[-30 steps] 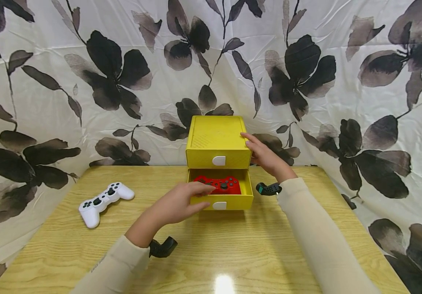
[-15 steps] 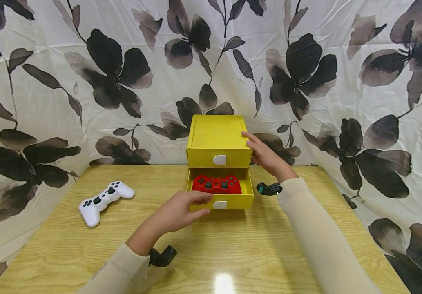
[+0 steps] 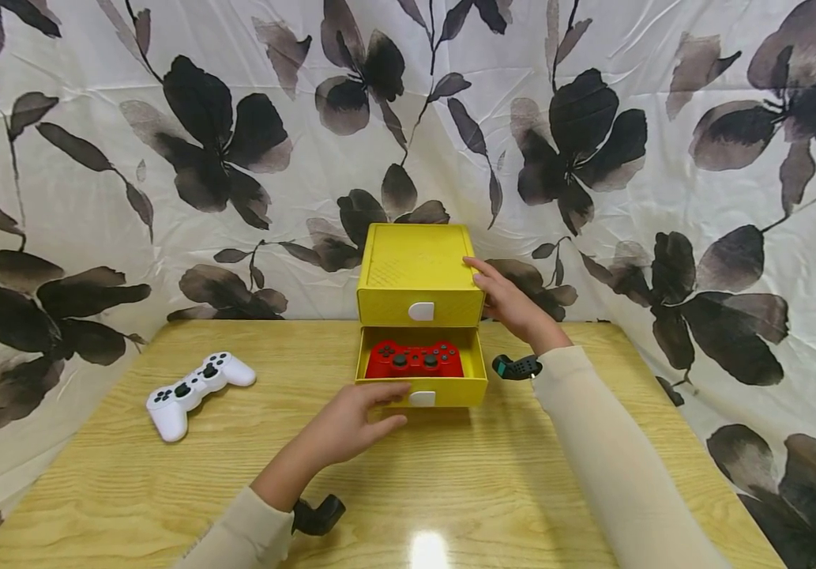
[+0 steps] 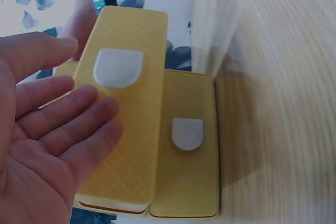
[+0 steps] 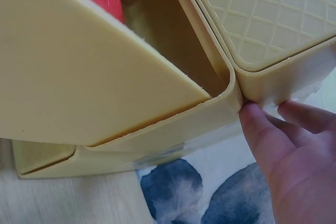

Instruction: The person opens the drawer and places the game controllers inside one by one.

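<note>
A yellow two-drawer box [image 3: 418,261] stands at the back of the table, its lower drawer [image 3: 453,393] pulled out. Inside that drawer lies a red game controller [image 3: 415,359]. My left hand [image 3: 342,423] is at the left of the drawer's front, fingers extended; the left wrist view shows its bare palm facing the drawer front [image 4: 134,156] and its white pull tab [image 4: 118,67]. Whether a fingertip touches the front, I cannot tell. Against the box's right side rests my right hand [image 3: 514,304], fingertips on the upper part, as the right wrist view also shows.
A white game controller [image 3: 197,391] lies on the left of the wooden table [image 3: 408,482]. The upper drawer [image 3: 443,308] is closed. Floral cloth [image 3: 450,142] hangs right behind the box and at both sides.
My left hand has drawn back from over the drawer's rim to in front of it, so the red controller is fully uncovered. My right hand has stayed on the box.
</note>
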The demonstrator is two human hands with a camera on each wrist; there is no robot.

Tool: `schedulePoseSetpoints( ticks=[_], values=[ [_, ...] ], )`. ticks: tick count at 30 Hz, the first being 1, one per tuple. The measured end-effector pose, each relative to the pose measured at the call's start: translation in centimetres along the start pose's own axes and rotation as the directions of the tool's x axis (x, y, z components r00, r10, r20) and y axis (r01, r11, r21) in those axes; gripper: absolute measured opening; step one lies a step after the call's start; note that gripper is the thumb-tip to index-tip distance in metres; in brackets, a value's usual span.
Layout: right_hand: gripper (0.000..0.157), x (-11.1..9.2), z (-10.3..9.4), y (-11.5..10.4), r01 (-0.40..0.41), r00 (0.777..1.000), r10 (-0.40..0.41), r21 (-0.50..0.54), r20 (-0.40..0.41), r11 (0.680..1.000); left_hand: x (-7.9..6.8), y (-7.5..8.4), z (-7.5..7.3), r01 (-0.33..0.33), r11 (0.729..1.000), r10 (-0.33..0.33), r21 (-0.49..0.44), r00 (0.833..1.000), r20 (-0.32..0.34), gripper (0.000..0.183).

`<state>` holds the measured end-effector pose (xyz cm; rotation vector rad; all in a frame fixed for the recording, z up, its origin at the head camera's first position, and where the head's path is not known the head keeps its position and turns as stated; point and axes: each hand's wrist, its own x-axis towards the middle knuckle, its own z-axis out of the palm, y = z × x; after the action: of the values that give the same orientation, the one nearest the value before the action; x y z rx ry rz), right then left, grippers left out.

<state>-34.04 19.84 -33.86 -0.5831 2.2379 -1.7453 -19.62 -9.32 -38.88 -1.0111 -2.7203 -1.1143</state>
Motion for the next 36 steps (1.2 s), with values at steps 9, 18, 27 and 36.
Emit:
schedulePoseSetpoints(
  ticks=[9,18,27,36],
  values=[
    [0.056,0.2,-0.2,0.2,0.004,1.0,-0.004,0.008,0.001,1.0,0.0,0.0,0.8,0.025,0.999,-0.027,-0.042,0.999,-0.041,0.043],
    [0.056,0.1,-0.1,0.0,0.006,1.0,-0.006,0.015,-0.002,1.0,0.0,0.5,2.4,0.06,0.995,-0.073,-0.084,0.984,-0.16,0.041],
    [0.057,0.1,-0.1,0.2,0.005,1.0,-0.005,0.013,-0.006,1.0,0.4,1.8,5.0,0.095,0.994,-0.113,-0.062,0.897,-0.427,0.029],
    [0.057,0.0,-0.1,0.3,0.006,1.0,-0.006,0.023,-0.008,1.0,1.2,2.0,6.8,0.087,0.996,-0.085,-0.024,0.813,-0.576,0.021]
  ],
)
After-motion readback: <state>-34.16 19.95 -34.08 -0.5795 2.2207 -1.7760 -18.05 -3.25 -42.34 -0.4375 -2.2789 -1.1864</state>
